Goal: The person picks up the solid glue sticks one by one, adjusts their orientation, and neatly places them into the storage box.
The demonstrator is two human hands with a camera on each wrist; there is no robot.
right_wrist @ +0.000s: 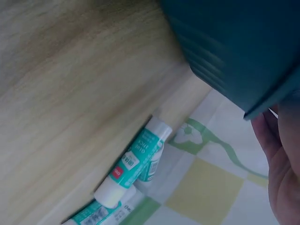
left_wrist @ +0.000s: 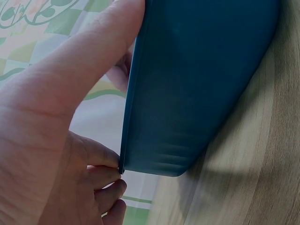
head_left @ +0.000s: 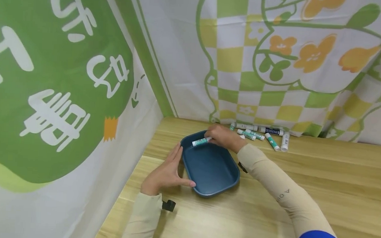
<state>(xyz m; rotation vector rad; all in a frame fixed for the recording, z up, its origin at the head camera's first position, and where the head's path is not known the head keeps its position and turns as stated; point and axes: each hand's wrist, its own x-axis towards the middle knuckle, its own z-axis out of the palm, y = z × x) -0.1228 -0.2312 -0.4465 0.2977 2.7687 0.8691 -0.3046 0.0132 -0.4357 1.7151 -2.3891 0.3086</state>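
A dark blue rectangular tray (head_left: 212,168) with rounded corners rests on the wooden table. My left hand (head_left: 166,170) is at its left side, thumb and fingers spread and touching the rim; in the left wrist view the thumb and fingertips meet the tray's edge (left_wrist: 125,117). My right hand (head_left: 222,137) is over the tray's far edge and pinches a green and white glue stick (head_left: 201,141) by one end. The stick lies sideways above the far part of the tray. The right wrist view shows only part of that hand (right_wrist: 283,159), and the held stick is hidden there.
Several green and white glue sticks (head_left: 272,142) lie right of the tray by the curtain, with a dark-labelled tube (head_left: 271,131) and white tubes (head_left: 285,141) among them. A patterned curtain (head_left: 274,66) borders the table's back, a green and white cloth (head_left: 62,93) its left.
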